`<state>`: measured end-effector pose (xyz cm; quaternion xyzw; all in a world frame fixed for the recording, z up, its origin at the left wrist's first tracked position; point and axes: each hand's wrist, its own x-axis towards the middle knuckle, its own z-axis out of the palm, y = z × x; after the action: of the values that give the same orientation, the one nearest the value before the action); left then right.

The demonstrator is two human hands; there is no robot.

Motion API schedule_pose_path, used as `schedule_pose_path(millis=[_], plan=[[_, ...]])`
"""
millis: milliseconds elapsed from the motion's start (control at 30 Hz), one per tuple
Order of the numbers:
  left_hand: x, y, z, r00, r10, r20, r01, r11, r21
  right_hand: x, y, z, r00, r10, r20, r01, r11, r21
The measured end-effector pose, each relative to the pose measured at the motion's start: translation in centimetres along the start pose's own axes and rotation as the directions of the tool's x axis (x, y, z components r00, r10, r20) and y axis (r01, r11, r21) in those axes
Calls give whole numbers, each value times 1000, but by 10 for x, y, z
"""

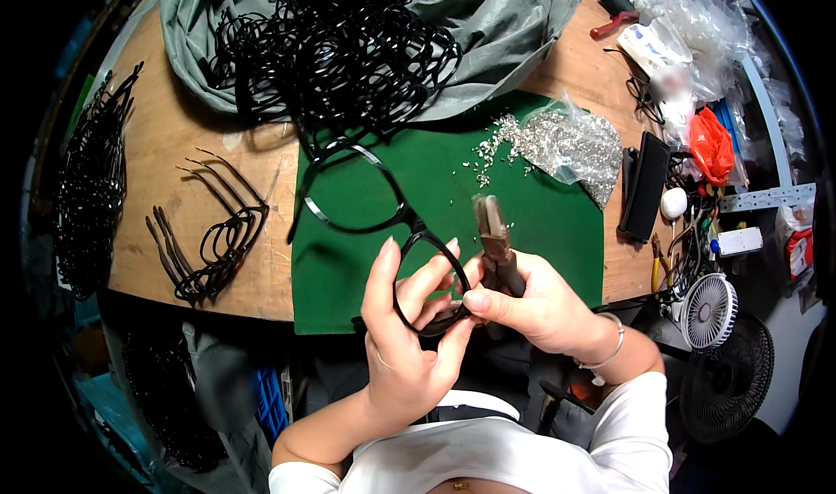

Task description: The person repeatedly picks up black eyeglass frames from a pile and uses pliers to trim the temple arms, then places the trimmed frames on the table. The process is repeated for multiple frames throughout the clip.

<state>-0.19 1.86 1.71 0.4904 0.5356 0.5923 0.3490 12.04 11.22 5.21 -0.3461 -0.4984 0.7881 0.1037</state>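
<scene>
A black eyeglass frame (402, 206) is held slanted over the green mat (557, 233). My left hand (405, 346) has its fingers around the lower rim of the frame, with thumb and fingertips at the nearer lens opening. My right hand (544, 307) is closed on flat-nosed pliers (492, 241) with dark handles, their jaws pointing up; its thumb also presses on the frame's rim beside my left thumb. Behind the frame lies a clear bag of small silver parts (566, 145), some spilled on the mat.
A grey sack of black frames (340, 50) fills the back. Frame stacks (91, 180) and loose frames (218, 259) lie left on the wooden table (157, 119). Right are a black case (643, 185), an orange bag (710, 145), yellow pliers (657, 263) and two fans (707, 311).
</scene>
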Motion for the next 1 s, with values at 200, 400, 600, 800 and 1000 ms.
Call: schedule_pose_path(millis=[200,400,600,800,1000], plan=[[4,22,-16,964,-230,134,265,879,-397,0,-10,2,979,75,187,-85,995,48],[1,28,-35,959,-232,164,283,829,-483,-24,-12,-7,984,46,170,9,951,-308],[2,31,-38,937,-245,250,336,827,-451,-29,-16,-1,910,200,364,39,832,-553],[2,28,-34,925,-300,233,376,812,-446,-27,-33,0,900,280,335,27,729,-684],[-1,24,-30,912,-351,212,410,811,-418,-26,-15,2,970,135,202,107,509,-854]])
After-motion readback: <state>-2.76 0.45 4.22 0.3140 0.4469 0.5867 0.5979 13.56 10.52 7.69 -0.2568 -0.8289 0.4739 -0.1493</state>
